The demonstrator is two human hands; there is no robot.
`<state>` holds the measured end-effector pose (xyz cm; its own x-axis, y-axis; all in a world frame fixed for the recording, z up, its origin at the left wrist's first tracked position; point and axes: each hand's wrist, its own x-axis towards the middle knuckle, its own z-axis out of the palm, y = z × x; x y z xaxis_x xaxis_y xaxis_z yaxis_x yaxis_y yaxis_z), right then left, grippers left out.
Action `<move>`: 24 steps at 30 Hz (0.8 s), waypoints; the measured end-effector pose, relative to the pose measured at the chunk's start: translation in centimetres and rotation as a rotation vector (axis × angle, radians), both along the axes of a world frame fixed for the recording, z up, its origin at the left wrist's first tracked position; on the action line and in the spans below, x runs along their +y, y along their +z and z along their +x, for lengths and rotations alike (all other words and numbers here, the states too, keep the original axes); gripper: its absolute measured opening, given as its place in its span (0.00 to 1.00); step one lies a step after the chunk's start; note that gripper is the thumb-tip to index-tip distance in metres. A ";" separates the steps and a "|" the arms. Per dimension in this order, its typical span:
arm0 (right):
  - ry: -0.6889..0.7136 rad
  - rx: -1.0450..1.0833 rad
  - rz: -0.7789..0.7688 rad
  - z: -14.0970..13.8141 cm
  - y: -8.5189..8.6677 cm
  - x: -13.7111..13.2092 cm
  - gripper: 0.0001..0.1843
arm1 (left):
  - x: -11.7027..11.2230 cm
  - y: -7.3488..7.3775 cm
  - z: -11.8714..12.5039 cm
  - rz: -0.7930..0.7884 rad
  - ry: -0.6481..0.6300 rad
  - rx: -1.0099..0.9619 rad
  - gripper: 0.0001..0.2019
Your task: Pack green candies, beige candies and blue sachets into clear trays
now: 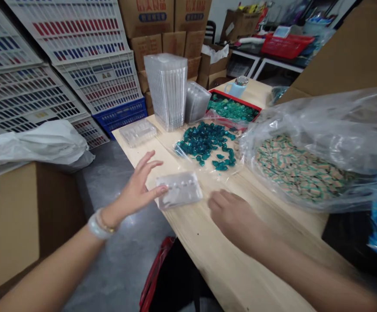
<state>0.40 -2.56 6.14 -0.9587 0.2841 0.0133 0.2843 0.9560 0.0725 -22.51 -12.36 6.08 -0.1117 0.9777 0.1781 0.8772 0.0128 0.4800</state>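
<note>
A clear plastic blister tray (183, 190) lies near the table's left edge. My left hand (141, 184) is open with its fingers spread, the thumb over the tray's near left corner; whether it touches cannot be made out. To the right of the tray, my right hand (229, 212) is curled low over the wood and blurred. Its fingertips are turned away, so what they hold, if anything, is hidden. Beyond the tray, dark teal gem-like pieces (203, 141) lie heaped on a clear plastic sheet.
A tall stack of clear trays (167, 93) stands at the back beside another clear tray (138, 132). Green pieces fill a red-rimmed box (259, 112) near a blue mug (236, 89). A plastic bag holds many small flat packets (301, 169) at right. Crates (102, 82) line the left.
</note>
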 end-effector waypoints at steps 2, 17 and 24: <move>-0.163 -0.012 0.019 5.6 -0.6 -0.3 0.10 | 0.5 -0.4 -0.9 -0.093 -0.128 0.021 0.32; 0.160 0.057 -0.603 -6.9 -6.1 4.7 0.06 | 4.1 -6.8 -1.5 -0.212 -0.360 0.152 0.30; 0.178 0.054 -0.797 -6.4 -6.5 5.8 0.04 | 4.1 -7.1 -1.6 -0.208 -0.369 0.154 0.30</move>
